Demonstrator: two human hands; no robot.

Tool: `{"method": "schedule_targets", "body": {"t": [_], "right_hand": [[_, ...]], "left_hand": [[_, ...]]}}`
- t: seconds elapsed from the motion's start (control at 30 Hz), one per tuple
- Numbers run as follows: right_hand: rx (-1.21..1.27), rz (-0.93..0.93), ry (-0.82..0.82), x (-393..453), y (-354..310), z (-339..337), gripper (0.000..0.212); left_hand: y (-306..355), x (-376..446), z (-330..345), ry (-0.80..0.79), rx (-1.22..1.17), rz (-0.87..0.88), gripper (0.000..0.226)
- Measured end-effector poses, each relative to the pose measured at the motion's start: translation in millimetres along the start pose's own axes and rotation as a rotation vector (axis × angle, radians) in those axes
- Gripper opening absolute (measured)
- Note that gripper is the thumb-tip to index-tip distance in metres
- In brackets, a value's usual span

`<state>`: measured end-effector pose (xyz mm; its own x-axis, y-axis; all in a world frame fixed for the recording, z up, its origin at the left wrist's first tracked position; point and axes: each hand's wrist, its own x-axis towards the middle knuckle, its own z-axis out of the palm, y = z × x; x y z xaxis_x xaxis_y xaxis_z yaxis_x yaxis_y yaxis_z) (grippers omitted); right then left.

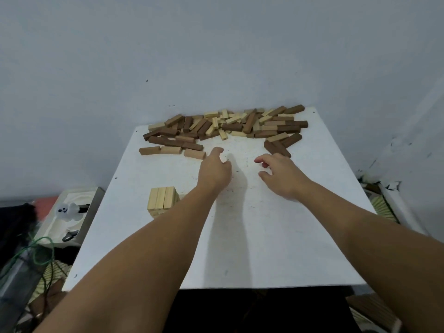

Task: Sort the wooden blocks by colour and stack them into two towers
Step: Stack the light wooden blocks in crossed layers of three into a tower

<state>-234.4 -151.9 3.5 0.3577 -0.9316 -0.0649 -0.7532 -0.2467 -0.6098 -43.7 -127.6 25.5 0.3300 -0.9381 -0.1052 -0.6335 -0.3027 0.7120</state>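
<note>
I reach both arms across a white counter [276, 236] toward its far edge, where a jumbled pile of wooden blocks [228, 127], dark brown and pale mixed, runs from the far left corner to the far right corner against a grey wall [216, 44]. My left hand [215, 169] hovers just beside a light brown block [194, 154] at the pile's near fringe, fingers loosely curled and holding nothing. My right hand [280, 174] hovers near two dark blocks [277, 149], fingers spread apart and empty. Toward the left edge stands a short stack of pale blocks [162, 200], partly hidden by my left forearm. Bare counter lies between my hands and runs back to the near edge.
</note>
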Motion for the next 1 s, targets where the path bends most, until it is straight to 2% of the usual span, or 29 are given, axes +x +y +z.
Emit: {"method": "schedule_targets", "body": {"t": [0.17,0.27,0.4,0.47,0.57,0.7,0.8,0.87,0.93,1.0], "right_hand": [[0.134,0.0,0.021,52,-1,6,0.047],[0.115,-0.054,0.03,85,-2,10,0.049],[-0.102,-0.023,0.01,118,-7,19,0.051],[-0.175,-0.001,0.036,121,-13,27,0.051],[-0.209,-0.009,0.206,118,-15,39,0.048],[-0.204,0.009,0.292,122,-13,45,0.046],[-0.127,0.069,0.409,119,-12,45,0.034],[-0.079,0.123,0.459,116,-10,42,0.028],[-0.097,0.131,0.462,114,-10,42,0.031],[-0.135,0.113,0.446,113,-12,44,0.033]], "left_hand": [[1,51,24,0.112,0.044,0.005,0.053],[6,82,30,0.047,0.185,-0.01,0.073],[10,100,23,-0.053,0.293,-0.043,0.095],[9,104,23,-0.073,0.331,-0.062,0.094],[5,106,27,-0.054,0.347,-0.053,0.083],[1,100,24,-0.035,0.253,-0.03,0.064],[-2,99,16,-0.04,0.132,-0.069,0.053],[0,100,14,-0.05,0.115,-0.072,0.059],[3,101,11,-0.084,0.137,-0.063,0.074],[7,105,9,-0.144,0.216,-0.062,0.078]]}}
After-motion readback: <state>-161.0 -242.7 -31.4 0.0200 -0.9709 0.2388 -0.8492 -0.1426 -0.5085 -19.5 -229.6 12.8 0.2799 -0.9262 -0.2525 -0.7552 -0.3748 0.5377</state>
